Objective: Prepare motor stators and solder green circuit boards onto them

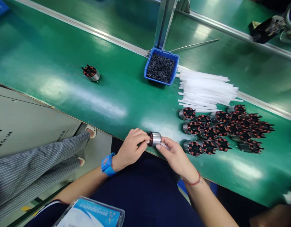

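Currently, left hand [132, 145] fingers closed on silver-and-copper metal cylinder [156, 139], right hand [175, 155] pinching slim white strip [165, 146]; skewed pushing, I judge, might buckle it.

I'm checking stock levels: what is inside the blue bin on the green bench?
The blue bin holds a heap of small, dark, stick-like pieces. Its floor and whatever lies below the top layer are covered, so those cannot be seen.

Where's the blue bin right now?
In the head view, upper middle: the blue bin sits on the green table, by the metal post's foot, just left of the white strips.
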Demonstrator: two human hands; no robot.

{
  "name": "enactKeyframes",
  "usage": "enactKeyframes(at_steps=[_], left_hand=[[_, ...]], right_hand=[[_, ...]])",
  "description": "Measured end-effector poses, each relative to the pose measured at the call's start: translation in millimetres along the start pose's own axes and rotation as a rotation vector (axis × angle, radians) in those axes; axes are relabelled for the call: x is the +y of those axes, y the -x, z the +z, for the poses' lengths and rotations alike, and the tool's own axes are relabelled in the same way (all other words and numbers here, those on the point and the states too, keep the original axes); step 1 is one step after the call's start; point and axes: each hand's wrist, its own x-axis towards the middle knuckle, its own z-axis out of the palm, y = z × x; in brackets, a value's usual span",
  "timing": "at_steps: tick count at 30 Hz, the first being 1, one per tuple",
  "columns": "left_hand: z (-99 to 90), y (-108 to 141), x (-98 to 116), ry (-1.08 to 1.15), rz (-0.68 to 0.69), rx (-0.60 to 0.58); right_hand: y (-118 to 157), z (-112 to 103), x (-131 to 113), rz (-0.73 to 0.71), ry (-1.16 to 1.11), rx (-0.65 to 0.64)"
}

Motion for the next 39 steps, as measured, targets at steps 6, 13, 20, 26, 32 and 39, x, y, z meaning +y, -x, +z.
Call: enactKeyframes(at_steps=[6, 13, 20, 26, 32, 39], left_hand=[[5.7, 5.5, 1.7, 0.133, -0.065, 0.146], [-7.5, 2.2, 5.6, 0.181, -0.142, -0.079], [1.0, -2.8, 9.6, -0.014, -0.176, -0.092], [1.0, -0.6, 9.1, -0.023, -0.17, -0.098], [-3.6, -0.9, 9.2, -0.048, -0.146, -0.155], [0.7, -0.1, 5.0, -0.036, -0.1, -0.111]], right_hand=[[-1.4, 10.4, 8.9, -0.007, -0.038, 0.118], [0.4, 7.4, 4.8, 0.003, 0.141, 0.148], [12.1, 8.5, -2.5, 0.001, 0.332, 0.208], [18.7, -5.8, -4.1, -0.01, 0.513, 0.11], [25.1, -41.1, -38.9, -0.086, 0.816, -0.167], [-33.4, -144.6, -69.3, -0.162, 1.381, 0.523]])
